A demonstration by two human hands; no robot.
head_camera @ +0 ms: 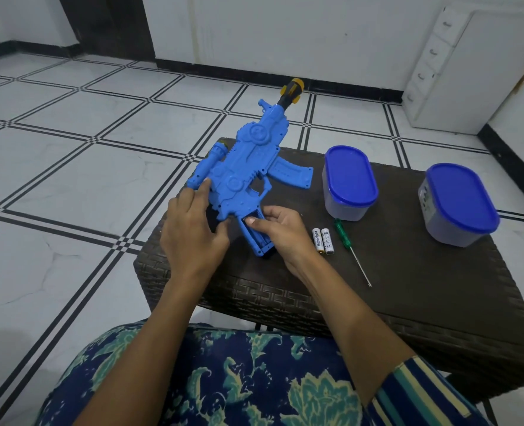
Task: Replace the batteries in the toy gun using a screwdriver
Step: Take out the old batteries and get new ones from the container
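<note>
The toy gun (242,167) lies on its side at the left end of the dark woven worktop (408,287), muzzle pointing away and its front overhanging the edge above the tiled floor (70,186), with the grip (256,241) turned toward the person, probably so that the battery bay faces up within easy reach. The left hand (190,232) holds the rear of the body, its fingers (204,187) partly curled on the plastic and the forefinger stretched along the scope, which reads as a steadying hold to stop the toy sliding or rolling. The right hand (282,232) is clamped on the grip, thumb pressed on the top of its upper face and the other fingers wrapped round the far side; the face looks recessed and ribbed, but whether a cover is on or off I cannot tell. Just right of that hand two batteries (323,240) lie side by side, and touching or nearly touching them the screwdriver (351,252), green handle away and tip toward the person, unheld and well placed for the right hand. Whether the cells are fresh or spent cannot be read. Further right stand two tubs with blue lids, one (348,182) near the magazine, the other (460,204) well apart at the worktop's far end, both closed.
</note>
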